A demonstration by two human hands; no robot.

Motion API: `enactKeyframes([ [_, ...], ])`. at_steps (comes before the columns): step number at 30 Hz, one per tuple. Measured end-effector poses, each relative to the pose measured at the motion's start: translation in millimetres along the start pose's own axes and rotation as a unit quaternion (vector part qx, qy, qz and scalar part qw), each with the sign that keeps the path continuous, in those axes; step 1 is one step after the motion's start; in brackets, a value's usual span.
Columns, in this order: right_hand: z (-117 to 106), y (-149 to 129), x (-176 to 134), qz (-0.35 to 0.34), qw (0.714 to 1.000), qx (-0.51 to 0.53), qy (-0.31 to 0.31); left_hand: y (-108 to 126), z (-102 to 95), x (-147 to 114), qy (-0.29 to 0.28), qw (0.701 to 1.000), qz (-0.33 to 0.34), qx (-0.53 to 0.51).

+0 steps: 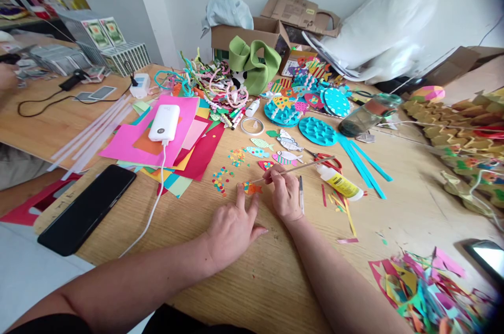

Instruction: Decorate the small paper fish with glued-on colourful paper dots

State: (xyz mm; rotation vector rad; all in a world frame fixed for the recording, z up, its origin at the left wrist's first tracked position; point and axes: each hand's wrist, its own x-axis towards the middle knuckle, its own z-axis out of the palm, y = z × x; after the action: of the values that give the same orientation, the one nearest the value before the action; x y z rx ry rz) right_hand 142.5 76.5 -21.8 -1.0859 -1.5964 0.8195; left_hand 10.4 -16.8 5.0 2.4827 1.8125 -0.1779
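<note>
A small orange paper fish with coloured dots lies flat on the wooden table. My left hand has its fingers apart, with two fingertips pressing the fish down. My right hand pinches a thin wooden stick, whose lower tip points at the fish. Loose paper dots lie in two piles, one left of the fish and one above it. Past my right hand lie a yellow-labelled glue bottle on its side, red-handled scissors and a pen. Several finished-looking paper fish rest behind.
Coloured paper sheets, a white power bank with its cable and a black phone are on the left. Blue scalloped discs, blue strips and a jar stand right. Paper scraps fill the near right corner. Another person's arm shows at left.
</note>
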Motion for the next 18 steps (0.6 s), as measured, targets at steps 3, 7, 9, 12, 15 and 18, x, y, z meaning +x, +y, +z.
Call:
enactKeyframes([
  [3,0.5,-1.7,1.0,0.014,1.0,0.004,0.002,-0.3,-0.2,-0.1,-0.003,1.0,-0.001,0.0],
  [7,0.6,-3.3,2.1,0.024,1.0,0.01,0.004,-0.4,-2.3,0.1,-0.009,1.0,0.001,-0.006],
  [9,0.5,-3.1,2.4,0.025,1.0,0.013,0.005,-0.3,-3.4,0.4,-0.015,1.0,-0.001,-0.011],
  [12,0.2,-2.5,2.6,0.029,0.999,0.015,0.007,0.2,-4.2,0.8,-0.024,1.0,-0.005,-0.016],
  [15,0.2,-2.6,3.0,0.038,0.999,0.018,0.012,0.4,-3.9,1.0,-0.022,1.0,-0.006,-0.011],
  [18,0.4,-3.3,3.3,0.044,0.999,0.023,0.014,0.2,-3.1,1.0,-0.019,1.0,-0.004,-0.004],
])
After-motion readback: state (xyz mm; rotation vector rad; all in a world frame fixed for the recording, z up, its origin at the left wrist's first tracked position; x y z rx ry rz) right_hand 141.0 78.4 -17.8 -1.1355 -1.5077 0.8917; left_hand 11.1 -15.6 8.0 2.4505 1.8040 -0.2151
